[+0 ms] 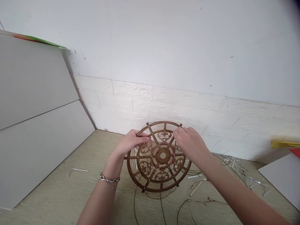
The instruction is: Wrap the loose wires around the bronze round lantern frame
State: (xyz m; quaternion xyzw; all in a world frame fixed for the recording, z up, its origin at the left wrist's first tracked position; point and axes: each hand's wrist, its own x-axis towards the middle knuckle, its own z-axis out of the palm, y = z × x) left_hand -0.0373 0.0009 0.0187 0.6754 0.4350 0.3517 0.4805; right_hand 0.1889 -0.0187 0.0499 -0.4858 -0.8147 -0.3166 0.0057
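Observation:
A brown, wheel-shaped openwork frame (161, 177) with spokes and scroll ornaments is held up, tilted, at the middle of the view. A reddish wire loops in a flower shape around its hub. My left hand (134, 141) pinches the frame's upper left rim, thumb in front. Over the upper right part, my right hand (188, 140) is closed with its fingers curled at the rim; its fingertips are hidden, so a wire in them cannot be ruled out. Thin dark wires (161, 206) trail from the frame down toward the front edge.
A greenish table (98, 193) lies below. White twist-tie-like strips and wires (236, 168) are heaped at the right, with a loose white strip (79, 170) at the left. White boxes (37, 131) stand left, another white box (283, 175) right. A white brick-patterned wall (140, 90) closes the back.

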